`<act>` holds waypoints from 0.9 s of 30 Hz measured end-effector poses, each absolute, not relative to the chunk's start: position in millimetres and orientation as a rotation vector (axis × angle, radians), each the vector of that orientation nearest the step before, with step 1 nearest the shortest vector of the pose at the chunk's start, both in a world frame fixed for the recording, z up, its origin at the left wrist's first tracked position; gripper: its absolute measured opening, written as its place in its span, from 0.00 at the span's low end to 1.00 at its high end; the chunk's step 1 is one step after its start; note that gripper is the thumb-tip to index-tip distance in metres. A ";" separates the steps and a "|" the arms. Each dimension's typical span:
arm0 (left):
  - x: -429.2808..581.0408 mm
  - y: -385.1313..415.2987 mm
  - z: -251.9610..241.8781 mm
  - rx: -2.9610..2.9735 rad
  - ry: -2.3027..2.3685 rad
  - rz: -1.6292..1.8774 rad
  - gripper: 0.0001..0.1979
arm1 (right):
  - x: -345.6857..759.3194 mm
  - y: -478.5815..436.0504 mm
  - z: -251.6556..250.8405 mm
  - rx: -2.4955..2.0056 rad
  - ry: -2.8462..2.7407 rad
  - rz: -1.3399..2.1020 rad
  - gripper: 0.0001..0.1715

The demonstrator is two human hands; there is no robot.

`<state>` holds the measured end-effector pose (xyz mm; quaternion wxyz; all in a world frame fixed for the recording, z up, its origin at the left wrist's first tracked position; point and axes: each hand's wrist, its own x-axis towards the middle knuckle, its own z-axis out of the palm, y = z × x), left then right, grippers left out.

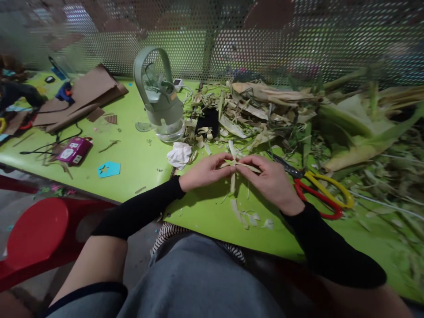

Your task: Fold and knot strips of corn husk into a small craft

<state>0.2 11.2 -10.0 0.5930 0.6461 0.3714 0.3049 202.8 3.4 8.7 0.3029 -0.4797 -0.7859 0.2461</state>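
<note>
Strips of pale corn husk (232, 182) cross one another between my two hands, just above the green table (205, 214). My left hand (210, 170) pinches the crossed strips from the left. From the other side, my right hand (271, 179) grips the strips with thumb and forefinger close to the crossing. Below my fingers, small husk scraps (253, 218) lie on the tabletop. Scissors with one red and one yellow handle (323, 194) rest beside my right hand, their blades partly hidden behind it.
Corn husks (268, 101) heap along the back and right. A green-lidded bottle (162, 106) stands left of them, behind crumpled tissue (179, 154). Leftward lie a purple box (74, 150), a blue paper pentagon (109, 169) and brown cardboard (82, 97). A red stool (38, 229) stands lower left.
</note>
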 end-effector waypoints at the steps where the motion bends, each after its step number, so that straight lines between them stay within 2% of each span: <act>1: 0.0 11.4 -9.2 1.453 0.831 0.691 0.16 | 203.5 3.6 9.0 -1.261 -2.097 0.658 0.14; 5: 0.1 10.8 -5.1 1.294 0.772 0.750 0.14 | 204.7 4.9 9.0 -1.289 -1.991 0.681 0.13; 8: 2.5 9.8 -3.8 1.158 0.831 0.870 0.08 | 203.9 4.5 8.4 -1.364 -1.783 0.335 0.16; 10: 5.0 9.6 -3.9 1.068 0.832 0.917 0.04 | 201.9 3.1 7.8 -1.333 -1.857 0.171 0.20; 12: 7.5 9.9 -4.4 1.028 0.797 0.930 0.03 | 198.6 1.2 6.3 -1.294 -2.058 0.246 0.24; 16: 9.1 11.3 -6.1 1.095 0.788 0.965 0.03 | 192.8 -2.5 2.1 -1.241 -2.269 0.468 0.25; 19: 7.5 11.5 -8.5 1.162 0.776 0.962 0.05 | 191.7 -5.1 1.7 -1.168 -2.326 0.405 0.23; 24: 5.3 9.9 -14.4 1.164 0.685 0.973 0.13 | 191.8 -8.0 1.8 -0.999 -2.408 0.325 0.22; 27: 3.0 11.4 -14.6 1.130 0.660 0.960 0.14 | 191.3 -7.8 -1.7 -0.960 -2.406 0.333 0.22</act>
